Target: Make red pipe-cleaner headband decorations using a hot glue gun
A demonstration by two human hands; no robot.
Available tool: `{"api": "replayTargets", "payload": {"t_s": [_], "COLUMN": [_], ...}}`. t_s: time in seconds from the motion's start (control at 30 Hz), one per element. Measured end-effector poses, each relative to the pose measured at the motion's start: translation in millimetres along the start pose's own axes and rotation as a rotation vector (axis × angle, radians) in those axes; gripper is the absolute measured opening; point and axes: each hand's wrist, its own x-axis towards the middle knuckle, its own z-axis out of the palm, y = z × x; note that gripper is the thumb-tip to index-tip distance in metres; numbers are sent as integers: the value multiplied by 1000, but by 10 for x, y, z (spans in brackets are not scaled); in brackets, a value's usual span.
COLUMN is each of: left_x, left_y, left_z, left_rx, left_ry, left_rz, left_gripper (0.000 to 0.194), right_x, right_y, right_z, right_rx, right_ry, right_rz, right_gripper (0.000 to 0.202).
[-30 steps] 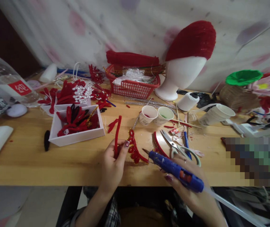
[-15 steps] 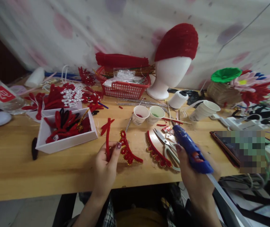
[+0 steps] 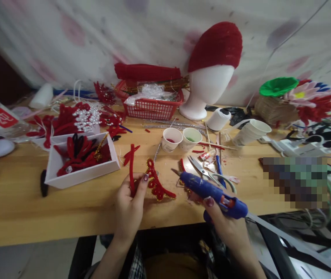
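Note:
My left hand [image 3: 132,199] is closed, thumb against fingers, on a red chenille strip [image 3: 132,166] that stands upright. Just right of the thumb is a curved red chenille piece [image 3: 157,186] with loops and gold edging; I cannot tell whether the fingers also touch it. My right hand [image 3: 226,224] is wrapped round a blue hot glue gun [image 3: 208,188], its nozzle pointing left toward that piece. Beneath and behind the gun lie scissors [image 3: 201,167] and a second gold-edged red piece [image 3: 182,164], mostly covered by the gun.
A white box [image 3: 81,174] of red and black chenille pieces stands at left. Two paper cups [image 3: 172,145] hold red and green bits. Behind are a red basket [image 3: 150,110] and a white foam head [image 3: 208,89] in a red cap. A glue stick [image 3: 287,234] trails from the gun.
My right hand has brought the glue gun left and turned its nozzle toward the left hand, uncovering a blue stick by the scissors. My left hand has stayed almost still.

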Motion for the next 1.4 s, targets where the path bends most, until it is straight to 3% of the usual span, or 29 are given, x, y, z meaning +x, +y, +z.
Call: {"api": "replayTargets", "payload": {"t_s": [0.1,0.2,0.43,1.4], "left_x": [2,6,-10,-6], "left_y": [0,-1,28,47], "left_z": [3,13,21,24], "left_rx": [1,-3,3,-5], "left_ry": [-1,1,-11,-7], "left_rz": [18,34,24,12], "left_gripper": [32,30,29,28], "right_x": [11,25,8,-133], "right_y": [-29,-27,-18,70], "right_z": [70,121,157,36], "right_rx": [10,-34,-48,-196], "right_ry": [-109,-134,-147,-165], "right_rz": [-82,-82,-131,-101], "right_gripper": [43,44,34,40]}}
